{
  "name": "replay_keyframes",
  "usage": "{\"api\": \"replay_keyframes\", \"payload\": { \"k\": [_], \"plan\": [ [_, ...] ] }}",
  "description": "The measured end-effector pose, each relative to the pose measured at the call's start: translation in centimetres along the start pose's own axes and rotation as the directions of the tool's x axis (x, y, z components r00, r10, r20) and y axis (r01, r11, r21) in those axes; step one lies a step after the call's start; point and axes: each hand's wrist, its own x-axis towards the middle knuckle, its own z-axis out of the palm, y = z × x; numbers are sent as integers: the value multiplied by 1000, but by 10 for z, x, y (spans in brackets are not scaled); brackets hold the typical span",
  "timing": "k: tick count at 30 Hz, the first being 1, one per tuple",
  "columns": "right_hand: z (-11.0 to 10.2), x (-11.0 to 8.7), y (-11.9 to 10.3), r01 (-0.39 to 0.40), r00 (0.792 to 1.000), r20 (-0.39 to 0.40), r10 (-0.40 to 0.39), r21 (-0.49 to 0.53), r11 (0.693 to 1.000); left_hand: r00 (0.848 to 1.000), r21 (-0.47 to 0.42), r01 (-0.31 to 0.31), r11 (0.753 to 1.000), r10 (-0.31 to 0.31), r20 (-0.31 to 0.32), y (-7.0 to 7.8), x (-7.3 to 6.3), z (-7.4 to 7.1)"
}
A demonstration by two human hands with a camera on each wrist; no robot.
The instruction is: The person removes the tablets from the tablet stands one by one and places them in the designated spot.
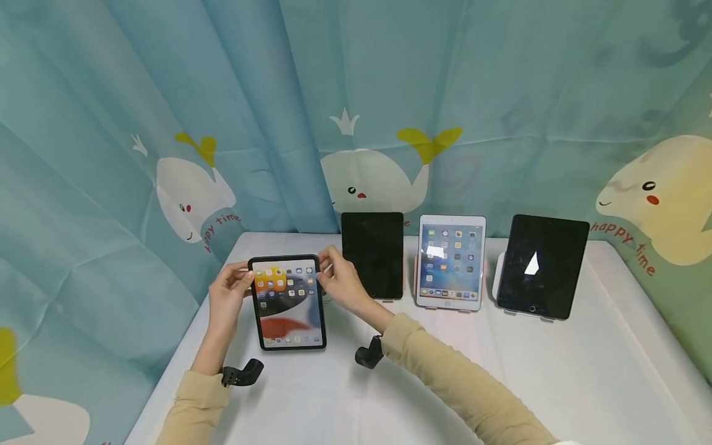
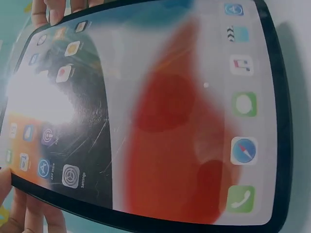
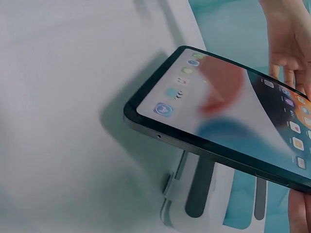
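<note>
A black-framed tablet (image 1: 289,309) with a lit home screen is held upright and tilted back at the left of the white table. My left hand (image 1: 225,293) grips its upper left edge, thumb at the front and fingers behind. On the opposite side my right hand (image 1: 342,278) pinches the upper right edge. Behind the tablet, in the right wrist view, stands a white tablet stand (image 3: 221,194) with grey pads. The tablet's lower edge casts a shadow on the table; whether its back touches the stand is hidden.
Three more tablets lean on stands along the back: a dark one (image 1: 371,253), a white one with a lit screen (image 1: 452,266), and another dark one (image 1: 542,266) at the right. A whale-print curtain (image 1: 300,123) hangs behind and beside the table (image 1: 445,371).
</note>
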Motion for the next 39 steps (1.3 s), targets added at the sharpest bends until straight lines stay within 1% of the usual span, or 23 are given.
{"api": "replay_keyframes", "payload": {
  "k": [8,13,18,23,27,32,34,39],
  "plan": [
    [4,-9,9,-48,999,15,47,66,997,997,95,65,993,-70,42,-11,-4,-1],
    [9,-15,16,-81,997,28,78,121,989,994,129,77,989,-86,68,-17,-7,-1],
    [10,-20,21,-104,994,36,100,124,987,990,163,83,983,-100,102,-20,-9,-2],
    [10,-25,26,-125,992,41,122,80,989,985,173,95,980,-117,124,-25,-10,-2],
    [11,-29,29,-139,990,47,136,69,988,980,176,111,978,-137,143,-28,-12,-2],
    [12,-32,31,-149,988,56,143,128,980,974,183,128,975,-158,162,-31,-14,-1],
    [13,-33,32,-163,986,69,153,167,973,974,186,122,975,-153,165,-32,-16,-1],
    [16,-34,37,-210,977,86,197,185,960,977,154,104,983,-130,168,-42,-18,-1]
  ]
}}
